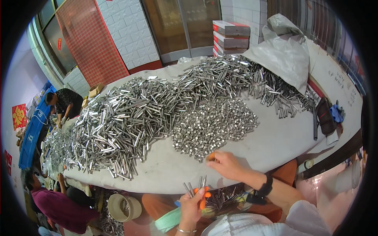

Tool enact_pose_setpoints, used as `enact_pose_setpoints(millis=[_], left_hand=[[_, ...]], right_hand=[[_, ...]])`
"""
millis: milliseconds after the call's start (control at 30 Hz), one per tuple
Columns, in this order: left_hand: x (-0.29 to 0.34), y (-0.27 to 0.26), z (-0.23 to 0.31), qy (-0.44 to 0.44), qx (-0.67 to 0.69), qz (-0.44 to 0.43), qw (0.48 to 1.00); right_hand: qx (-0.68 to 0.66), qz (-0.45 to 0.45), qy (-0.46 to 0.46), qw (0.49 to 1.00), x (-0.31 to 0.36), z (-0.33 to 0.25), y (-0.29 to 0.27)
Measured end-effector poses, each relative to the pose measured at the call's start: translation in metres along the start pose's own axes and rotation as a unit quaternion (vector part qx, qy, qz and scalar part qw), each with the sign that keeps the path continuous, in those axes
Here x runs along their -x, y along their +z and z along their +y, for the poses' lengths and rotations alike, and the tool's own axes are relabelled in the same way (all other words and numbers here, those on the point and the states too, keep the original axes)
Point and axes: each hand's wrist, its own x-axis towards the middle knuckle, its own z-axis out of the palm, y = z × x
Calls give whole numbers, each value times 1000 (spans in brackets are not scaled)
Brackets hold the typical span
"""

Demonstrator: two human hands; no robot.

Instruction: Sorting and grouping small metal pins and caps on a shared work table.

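In the head view, we see our left hand [191,209] low in front of us, near the table's near edge, with fingers and thumb clamped on a few slim metal tubes [204,181] that stick up and splay apart; our right hand [227,164] is over the cloth-covered table [157,163], its fingertips drawn in close to the near edge of a heap of short metal pieces [214,126]; we cannot tell whether a piece sits between them; orange covers [203,203] show on some fingers.

The short pieces lie against a much larger mound of tubes [130,114]; we judge that a knock to that mound could send tubes sliding in among them and mix the two; a careless sweep of the right hand could scatter pieces across the cloth.

Because the held tubes fan out, we think uneven pressure could let one slip; the hand is beside the table edge, so a dropped tube might fall toward our lap or the floor, where a pale bucket [136,208] stands farther left; smooth metal and covered fingertips could make such a slip likelier.
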Motion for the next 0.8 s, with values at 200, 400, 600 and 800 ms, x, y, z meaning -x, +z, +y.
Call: enact_pose_setpoints(millis=[200, 400, 600, 800], left_hand=[[-8, -6, 3, 7, 4, 1, 1000], [-9, -10, 8, -36, 11, 21, 999], [-7, -12, 4, -51, 16, 40, 998], [-11, -11, 7, -27, 25, 51, 998]], right_hand=[[297, -4, -155, 942, -31, 24, 27], [402, -13, -196, 894, -34, 1, 39], [360, -67, -155, 917, -27, -3, 29], [345, -43, -139, 927, -28, 7, 36]])
